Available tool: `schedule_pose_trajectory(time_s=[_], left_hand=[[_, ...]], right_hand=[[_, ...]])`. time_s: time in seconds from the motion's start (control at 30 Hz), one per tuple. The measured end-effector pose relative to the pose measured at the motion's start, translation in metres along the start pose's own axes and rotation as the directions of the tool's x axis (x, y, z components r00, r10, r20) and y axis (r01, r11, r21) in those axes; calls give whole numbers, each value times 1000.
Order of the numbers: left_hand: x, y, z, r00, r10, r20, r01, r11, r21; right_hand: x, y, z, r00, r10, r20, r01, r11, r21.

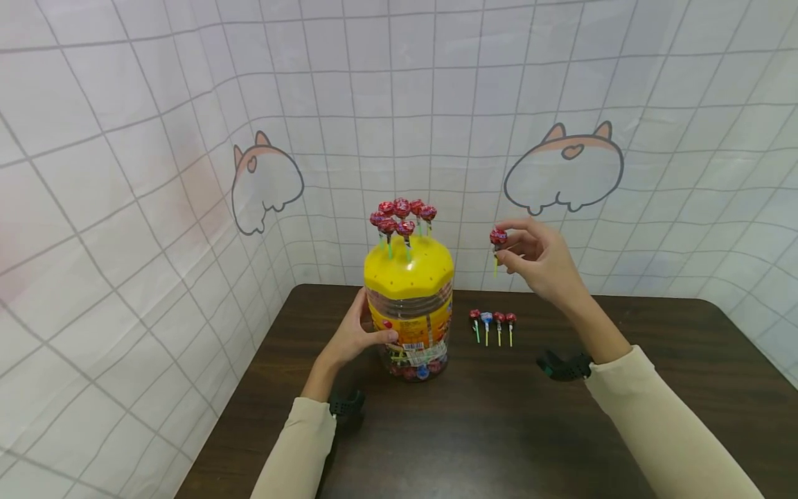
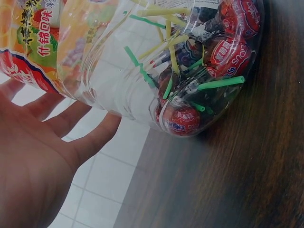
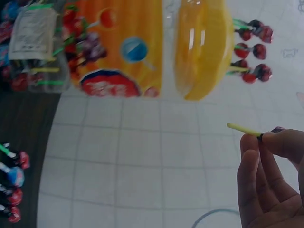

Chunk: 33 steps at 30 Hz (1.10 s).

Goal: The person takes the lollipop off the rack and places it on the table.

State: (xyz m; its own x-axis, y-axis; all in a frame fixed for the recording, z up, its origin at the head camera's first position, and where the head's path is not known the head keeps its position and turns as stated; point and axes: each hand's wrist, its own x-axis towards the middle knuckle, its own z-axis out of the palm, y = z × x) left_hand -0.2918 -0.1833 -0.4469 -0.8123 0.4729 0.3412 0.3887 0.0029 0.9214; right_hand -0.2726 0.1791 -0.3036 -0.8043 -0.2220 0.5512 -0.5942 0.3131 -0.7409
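A clear plastic jar (image 1: 409, 346) with an orange printed label stands upright on the table, loose lollipops (image 2: 228, 57) at its bottom. Several red-wrapped lollipops (image 1: 402, 207) stick up from holes in its yellow lid (image 1: 408, 267). My left hand (image 1: 358, 336) holds the jar's left side, thumb across the front and the other fingers around the side and back. To the right of the lid and apart from it, my right hand (image 1: 539, 260) pinches a red-wrapped lollipop (image 1: 498, 237) by its yellow stick (image 3: 243, 129), candy end up.
On the dark wooden table (image 1: 499, 423), a short row of lollipops (image 1: 499, 318), red ones and a blue one (image 1: 486, 317), lies right of the jar. A white grid-patterned sheet (image 1: 449, 104) hangs behind and at the sides.
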Motion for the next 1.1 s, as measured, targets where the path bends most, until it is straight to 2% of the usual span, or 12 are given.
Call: schedule_pose_trajectory(time_s=[0.33, 0.53, 0.7, 0.93, 1.1], left_hand=[[-2, 0, 0, 998, -48, -27, 49, 998, 32], [-1, 0, 0, 999, -39, -24, 40, 998, 39], [-1, -1, 0, 999, -31, -22, 32, 999, 44], [-2, 0, 1, 999, -39, -26, 40, 998, 48], [-2, 0, 1, 999, -47, -26, 48, 998, 40]], right_hand=[[-30, 49, -8, 992, 116, 46, -114, 993, -38], [-43, 75, -11, 984, 169, 60, -168, 985, -34], [-52, 96, -12, 970, 231, 71, -228, 973, -41], [-63, 120, -12, 948, 302, 104, -303, 953, -2], [-69, 136, -13, 928, 350, 130, -350, 937, -25]])
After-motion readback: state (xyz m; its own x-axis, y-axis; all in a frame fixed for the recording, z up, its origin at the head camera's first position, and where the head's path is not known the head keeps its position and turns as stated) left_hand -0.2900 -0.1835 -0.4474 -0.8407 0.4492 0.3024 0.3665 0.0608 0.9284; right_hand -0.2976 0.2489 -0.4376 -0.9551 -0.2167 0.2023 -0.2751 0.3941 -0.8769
